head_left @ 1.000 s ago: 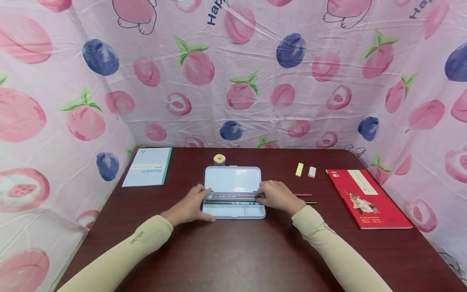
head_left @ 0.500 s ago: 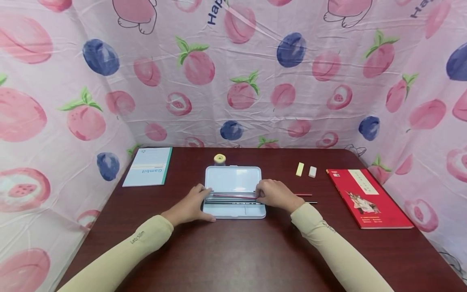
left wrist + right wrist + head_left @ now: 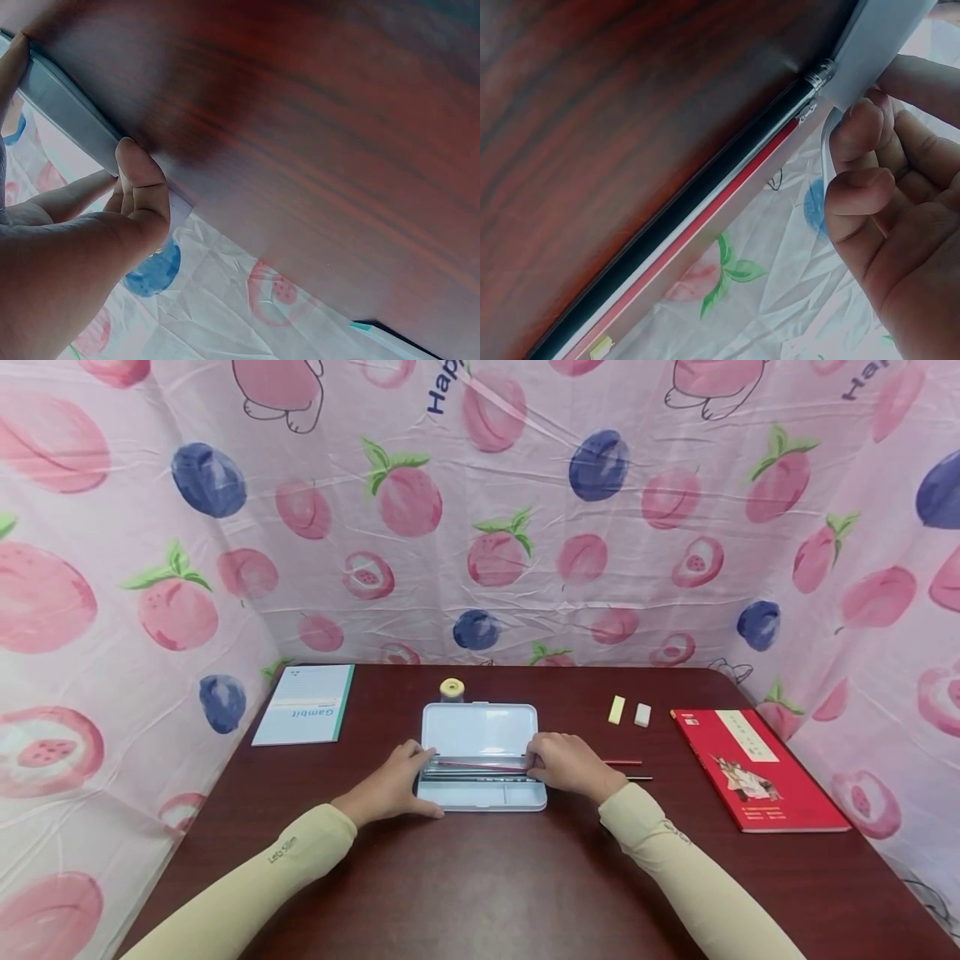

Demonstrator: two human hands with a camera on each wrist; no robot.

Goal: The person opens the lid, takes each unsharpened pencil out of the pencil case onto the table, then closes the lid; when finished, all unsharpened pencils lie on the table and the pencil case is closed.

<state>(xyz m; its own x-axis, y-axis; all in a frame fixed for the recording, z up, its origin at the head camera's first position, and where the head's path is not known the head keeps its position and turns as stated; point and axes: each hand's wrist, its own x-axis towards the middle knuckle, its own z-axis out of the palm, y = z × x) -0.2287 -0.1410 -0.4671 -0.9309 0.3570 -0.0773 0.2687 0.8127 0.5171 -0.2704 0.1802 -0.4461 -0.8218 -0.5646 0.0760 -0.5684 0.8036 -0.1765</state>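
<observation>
A pale pencil case lies with its lid raised in the middle of the table. My left hand grips its left end, thumb at the front corner and fingers toward the back; the left wrist view shows the thumb against the case's side. Inside, a red pencil lies slanted above several dark pencils. At the right end my right hand pinches the red pencil, its tip hidden by the fingers. Beyond that hand, a red pencil and a black pencil lie on the table.
A tape roll stands behind the lid. A notebook lies at the back left. To the right are a yellow block, a white eraser and a red book. Patterned cloth hangs behind the table.
The red pencil in the case has shifted from lying level beside the others to a slant, in my right hand's pinch. My left hand stays on the case.
</observation>
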